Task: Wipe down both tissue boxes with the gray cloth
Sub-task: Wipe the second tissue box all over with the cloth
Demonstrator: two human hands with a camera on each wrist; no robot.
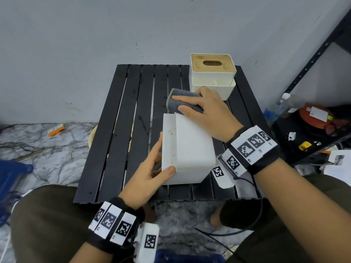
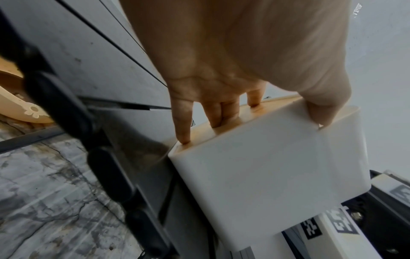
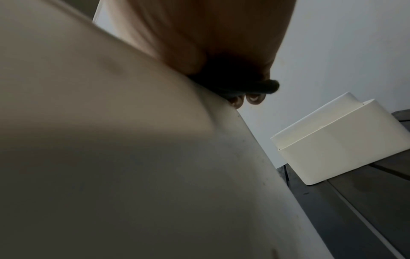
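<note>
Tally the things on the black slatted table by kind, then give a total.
White tissue boxes: 2 (near box, far box with wooden lid)
Gray cloths: 1
Total: 3

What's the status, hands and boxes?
Left hand steadies the plain white tissue box. Right hand presses the folded gray cloth on its far edge. Wood-lidded white tissue box behind, untouched.

A seated person in dark olive-brown trousers (image 1: pixel 47 221) wears black wrist straps (image 1: pixel 266 158) carrying white square-patterned marker tags (image 1: pixel 247 149), white camera housings (image 1: pixel 148 242) and black cables (image 1: pixel 256 188).
</note>
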